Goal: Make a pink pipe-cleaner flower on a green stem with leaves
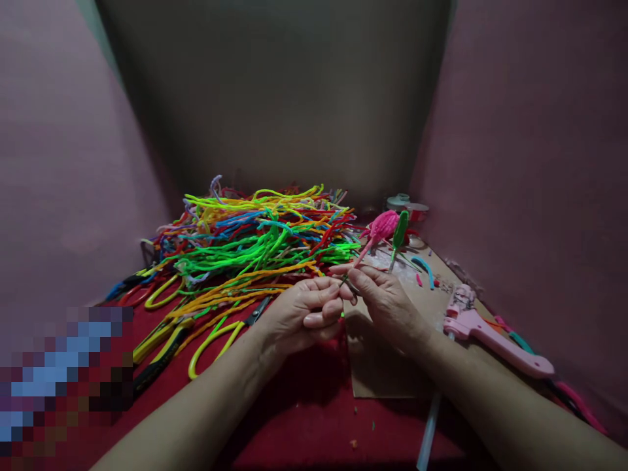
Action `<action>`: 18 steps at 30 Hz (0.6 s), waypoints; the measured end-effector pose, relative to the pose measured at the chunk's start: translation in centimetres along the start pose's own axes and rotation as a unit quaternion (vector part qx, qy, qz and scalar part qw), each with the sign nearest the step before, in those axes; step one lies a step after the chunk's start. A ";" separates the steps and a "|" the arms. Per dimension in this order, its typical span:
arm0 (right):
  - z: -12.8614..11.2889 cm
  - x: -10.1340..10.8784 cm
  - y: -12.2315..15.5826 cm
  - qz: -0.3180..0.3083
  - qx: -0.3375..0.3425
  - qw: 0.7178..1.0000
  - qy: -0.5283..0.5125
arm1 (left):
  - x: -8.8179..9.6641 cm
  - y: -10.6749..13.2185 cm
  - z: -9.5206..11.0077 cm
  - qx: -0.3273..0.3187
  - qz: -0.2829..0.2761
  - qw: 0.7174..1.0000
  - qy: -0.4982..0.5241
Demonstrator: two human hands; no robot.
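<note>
Both hands meet over the front of the table, fingertips almost touching. My left hand [314,306] is closed, pinching the end of a thin dark green stem [345,280]. My right hand [390,304] is closed at the other side of this stem, thumb against the fingers. A pink pipe-cleaner flower [384,226] rises just beyond my right hand, and its pink stalk runs down to the fingers. Beside it stands a green pipe-cleaner leaf [400,230], its thin stalk passing behind my right hand. How the stalks join inside the fingers is hidden.
A large heap of coloured pipe cleaners [235,242] lies behind my left hand. Yellow-handled scissors [216,347] and yellow-black pliers [171,347] lie left. At right, a pink glue gun [495,337] rests on a cardboard sheet [377,376]. A red cloth [314,418] covers the table.
</note>
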State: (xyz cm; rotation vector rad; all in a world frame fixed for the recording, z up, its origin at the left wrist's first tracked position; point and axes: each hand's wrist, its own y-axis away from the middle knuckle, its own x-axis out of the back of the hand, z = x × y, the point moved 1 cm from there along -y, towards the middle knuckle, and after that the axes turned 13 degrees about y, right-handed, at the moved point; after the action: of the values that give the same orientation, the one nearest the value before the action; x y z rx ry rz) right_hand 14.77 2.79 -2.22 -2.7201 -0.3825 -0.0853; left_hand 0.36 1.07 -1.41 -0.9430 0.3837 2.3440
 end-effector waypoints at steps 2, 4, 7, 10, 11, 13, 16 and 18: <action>0.2 0.0 0.0 -0.004 -0.006 1.000 -0.028 | 0.0 0.0 0.0 0.002 -0.002 1.000 -0.010; 0.4 -0.1 0.0 -0.006 -0.012 0.998 -0.057 | 0.0 0.0 0.1 0.002 0.000 1.000 -0.024; 0.4 -0.1 -0.1 0.008 -0.015 0.997 -0.071 | 0.0 -0.2 0.1 -0.023 0.006 0.997 -0.071; 0.5 0.0 -0.2 0.020 -0.020 0.997 -0.071 | 0.1 -0.4 0.1 -0.072 0.032 0.984 -0.162; 0.5 0.0 -0.2 0.023 -0.022 0.997 -0.071 | 0.2 -0.4 0.1 -0.086 0.046 0.978 -0.186; 0.7 0.0 -0.2 0.033 -0.028 0.996 -0.073 | 0.3 -0.4 0.0 -0.102 0.071 0.970 -0.210; 1.0 0.0 -0.2 0.035 -0.049 0.996 -0.070 | 0.5 -0.5 -0.1 -0.114 0.084 0.970 -0.199; 1.0 0.0 -0.2 0.020 -0.056 0.996 -0.069 | 0.6 -0.6 -0.3 -0.109 0.072 0.975 -0.179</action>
State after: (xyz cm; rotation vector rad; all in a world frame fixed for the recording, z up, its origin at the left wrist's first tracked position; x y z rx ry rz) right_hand 14.73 3.38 -3.09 -2.8525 -0.3729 0.0941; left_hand 0.54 1.63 -2.06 -0.5812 0.0523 2.6643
